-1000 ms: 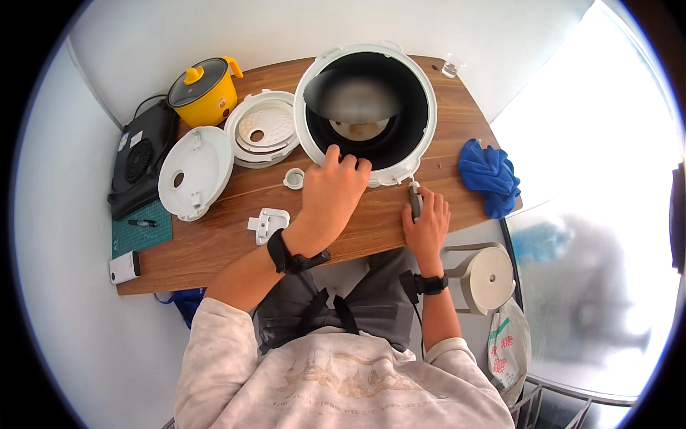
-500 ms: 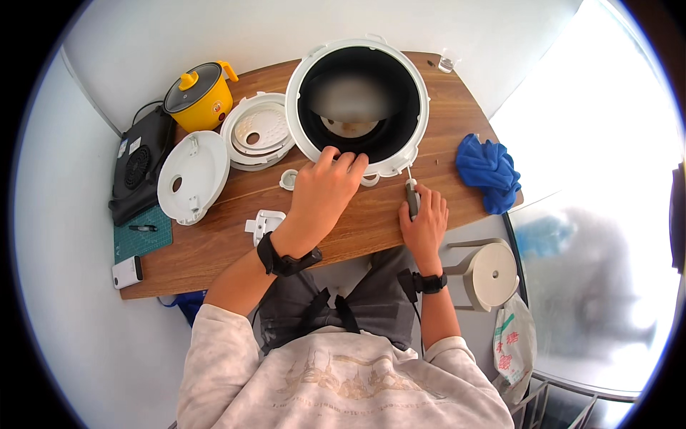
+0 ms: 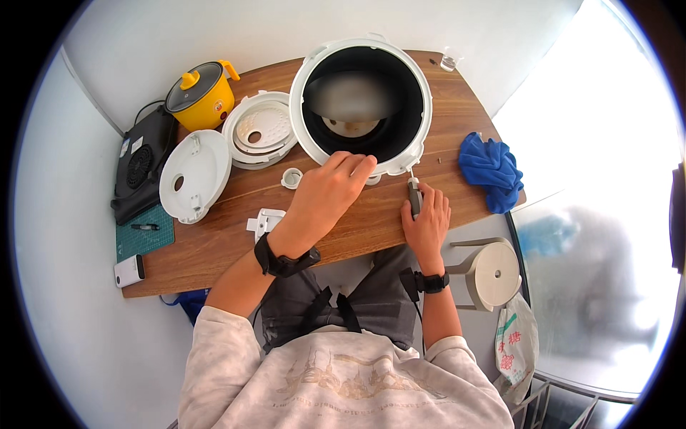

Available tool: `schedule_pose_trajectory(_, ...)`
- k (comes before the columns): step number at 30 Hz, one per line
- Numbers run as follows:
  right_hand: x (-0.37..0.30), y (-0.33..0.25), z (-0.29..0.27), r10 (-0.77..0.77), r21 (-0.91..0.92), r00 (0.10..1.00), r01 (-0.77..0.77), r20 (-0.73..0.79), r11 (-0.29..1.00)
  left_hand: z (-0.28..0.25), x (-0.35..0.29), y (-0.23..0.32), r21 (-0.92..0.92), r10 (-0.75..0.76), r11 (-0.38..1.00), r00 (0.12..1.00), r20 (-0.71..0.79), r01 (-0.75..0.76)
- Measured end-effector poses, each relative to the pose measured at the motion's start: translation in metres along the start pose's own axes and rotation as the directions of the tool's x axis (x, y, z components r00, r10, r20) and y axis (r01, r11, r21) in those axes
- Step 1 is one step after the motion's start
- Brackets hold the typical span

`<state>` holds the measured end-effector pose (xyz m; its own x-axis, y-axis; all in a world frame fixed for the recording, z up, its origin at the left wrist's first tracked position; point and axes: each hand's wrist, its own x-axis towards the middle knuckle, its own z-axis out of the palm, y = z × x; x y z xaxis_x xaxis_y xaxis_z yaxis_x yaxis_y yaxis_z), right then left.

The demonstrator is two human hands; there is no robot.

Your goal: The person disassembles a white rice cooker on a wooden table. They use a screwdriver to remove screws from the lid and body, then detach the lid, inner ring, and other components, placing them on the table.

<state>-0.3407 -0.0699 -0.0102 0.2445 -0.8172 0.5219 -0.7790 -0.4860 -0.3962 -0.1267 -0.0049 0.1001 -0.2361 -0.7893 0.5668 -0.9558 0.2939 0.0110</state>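
A white cooker body [image 3: 299, 132] with a dark inside lies on the wooden table, its opening turned toward me. My left hand [image 3: 334, 187] is at the front of its rim, fingers bent and close together on the edge; the thumb is hidden. Closed around a screwdriver [image 3: 414, 193] with a grey handle is my right hand [image 3: 427, 218]. The screwdriver's shaft meets the lower right of the rim. Left of my left hand lie a small white cup-shaped part [image 3: 291, 178] and a white plastic bracket [image 3: 266, 223], partly covered by my wrist.
White lid parts [image 3: 196, 175] and a stacked round cover [image 3: 261, 132] lie at left, near a yellow pot [image 3: 204, 100] and black hotplate [image 3: 141, 164]. A blue cloth [image 3: 489, 171] lies at right, a clear cup [image 3: 449, 63] behind. A stool [image 3: 494, 272] stands beside the table.
My left hand's fingers have shifted slightly right along the rim and drawn closer together. My right hand stays on the screwdriver at the same spot; the view has shifted slightly.
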Motion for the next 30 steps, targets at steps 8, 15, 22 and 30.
schedule_pose_trajectory(8,-0.001,0.0,0.0,-0.011,0.009,1.0,0.011,-0.005,1.0,-0.003,0.004,0.002,-0.141,0.005,0.99,0.999,0.052,0.003)
schedule_pose_trajectory(15,0.001,0.002,-0.01,0.007,0.161,0.998,-0.016,0.057,0.987,0.003,-0.003,0.0,-0.223,0.017,0.975,0.998,0.059,-0.004)
schedule_pose_trajectory(22,0.043,-0.02,-0.032,0.073,0.5,0.994,-0.106,0.084,0.859,-0.001,-0.006,-0.002,-0.293,0.012,0.956,0.996,0.085,0.014)
schedule_pose_trajectory(30,0.075,-0.06,-0.039,0.062,0.618,0.983,-0.158,0.174,0.77,-0.006,-0.006,-0.013,-0.446,-0.052,0.89,0.992,0.114,0.097)
